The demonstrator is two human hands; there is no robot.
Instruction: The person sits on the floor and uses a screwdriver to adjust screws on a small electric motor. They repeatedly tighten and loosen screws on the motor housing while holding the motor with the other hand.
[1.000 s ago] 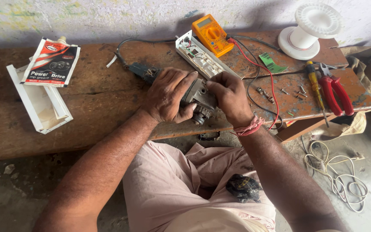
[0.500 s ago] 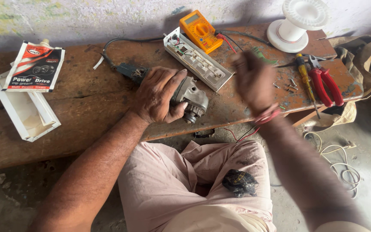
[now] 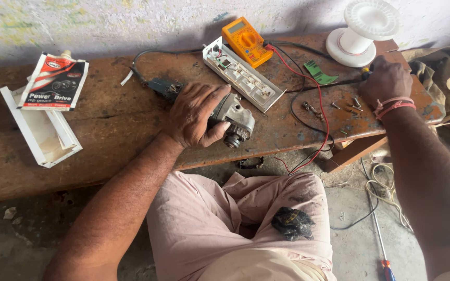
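Resting palm-down, the left hand clamps the grey metal angle grinder near the worn wooden bench's front edge — gear head bare. The right hand grips a dark-handled tool near the right end, beside loose screws — reassembly seemingly remains.
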